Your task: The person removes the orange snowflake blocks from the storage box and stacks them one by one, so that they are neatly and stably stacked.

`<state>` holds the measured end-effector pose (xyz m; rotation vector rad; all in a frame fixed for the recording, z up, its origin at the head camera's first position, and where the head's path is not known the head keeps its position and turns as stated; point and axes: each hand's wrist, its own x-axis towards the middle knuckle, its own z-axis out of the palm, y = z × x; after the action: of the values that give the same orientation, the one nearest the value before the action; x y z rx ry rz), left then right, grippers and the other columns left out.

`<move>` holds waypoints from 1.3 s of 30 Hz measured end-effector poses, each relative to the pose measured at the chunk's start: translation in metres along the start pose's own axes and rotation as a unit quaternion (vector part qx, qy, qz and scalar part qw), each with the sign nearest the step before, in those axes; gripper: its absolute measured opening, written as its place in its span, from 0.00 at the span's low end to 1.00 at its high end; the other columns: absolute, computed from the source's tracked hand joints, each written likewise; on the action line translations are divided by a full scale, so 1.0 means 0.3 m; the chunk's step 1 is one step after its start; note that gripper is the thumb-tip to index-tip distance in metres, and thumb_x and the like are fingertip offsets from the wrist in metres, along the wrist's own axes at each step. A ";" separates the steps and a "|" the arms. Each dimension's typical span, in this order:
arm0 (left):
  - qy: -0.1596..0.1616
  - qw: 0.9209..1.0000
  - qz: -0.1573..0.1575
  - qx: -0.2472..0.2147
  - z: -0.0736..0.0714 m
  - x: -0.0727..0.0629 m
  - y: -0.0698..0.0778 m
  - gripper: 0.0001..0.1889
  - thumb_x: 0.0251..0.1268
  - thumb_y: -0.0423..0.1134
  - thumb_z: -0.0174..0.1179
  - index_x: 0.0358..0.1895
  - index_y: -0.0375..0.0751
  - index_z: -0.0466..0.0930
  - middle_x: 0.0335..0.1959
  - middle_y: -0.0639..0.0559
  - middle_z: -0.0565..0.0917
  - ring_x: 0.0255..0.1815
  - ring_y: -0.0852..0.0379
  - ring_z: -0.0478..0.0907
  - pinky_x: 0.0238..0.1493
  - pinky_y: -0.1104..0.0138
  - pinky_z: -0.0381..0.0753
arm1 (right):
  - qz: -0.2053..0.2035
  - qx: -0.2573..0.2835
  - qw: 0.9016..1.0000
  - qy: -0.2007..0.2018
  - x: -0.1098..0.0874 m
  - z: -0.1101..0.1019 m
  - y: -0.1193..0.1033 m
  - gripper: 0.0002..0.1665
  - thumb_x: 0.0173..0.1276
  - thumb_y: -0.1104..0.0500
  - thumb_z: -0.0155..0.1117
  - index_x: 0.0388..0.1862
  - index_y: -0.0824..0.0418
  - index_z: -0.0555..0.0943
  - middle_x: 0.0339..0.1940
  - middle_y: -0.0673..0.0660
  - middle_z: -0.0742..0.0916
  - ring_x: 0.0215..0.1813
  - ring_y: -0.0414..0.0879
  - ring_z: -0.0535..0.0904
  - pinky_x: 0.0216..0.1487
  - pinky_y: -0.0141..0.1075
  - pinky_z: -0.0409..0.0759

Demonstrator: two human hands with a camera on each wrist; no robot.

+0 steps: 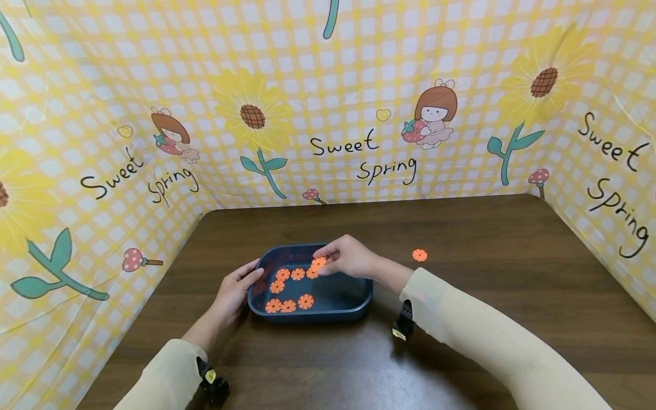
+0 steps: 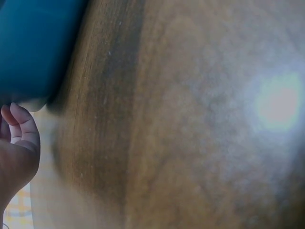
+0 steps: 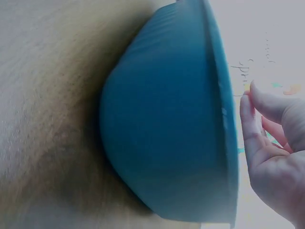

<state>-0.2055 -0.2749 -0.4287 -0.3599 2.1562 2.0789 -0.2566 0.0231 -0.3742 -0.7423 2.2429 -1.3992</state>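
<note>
A dark blue rectangular plastic basin (image 1: 328, 312) with rounded corners stands on the table. Several orange flower-shaped discs (image 1: 306, 301) with notched edges lie in it, mostly along its left side and back. My left hand (image 1: 233, 293) holds the basin's left rim, thumb on the edge and fingers against the outside wall. Over the back part of the basin, my right hand (image 1: 351, 257) pinches one orange disc (image 1: 319, 263) between thumb and fingers. In the right wrist view the basin wall (image 3: 167, 114) fills the middle, and the pinching fingertips are above its rim.
Another orange disc (image 1: 419, 255) lies on the brown wooden table (image 1: 461, 319), right of the basin. A yellow checked cloth (image 1: 348, 91) with sunflowers and lettering hangs behind the table and along both sides.
</note>
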 end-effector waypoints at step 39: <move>-0.001 1.000 0.015 0.003 0.000 -0.001 -0.009 0.31 0.69 0.49 0.60 0.72 0.42 0.65 0.70 0.41 0.66 0.59 0.53 0.74 0.53 0.65 0.78 | -0.014 0.006 0.967 0.253 -0.236 -0.273 0.234 0.21 0.60 0.60 0.74 0.50 0.66 0.82 0.35 0.58 0.81 0.35 0.49 0.73 0.31 0.30 0.73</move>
<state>-0.2047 -0.2749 -0.4312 -0.3275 2.1802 2.0866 -0.2647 0.1494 -0.3995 -0.4445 2.5979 -1.7729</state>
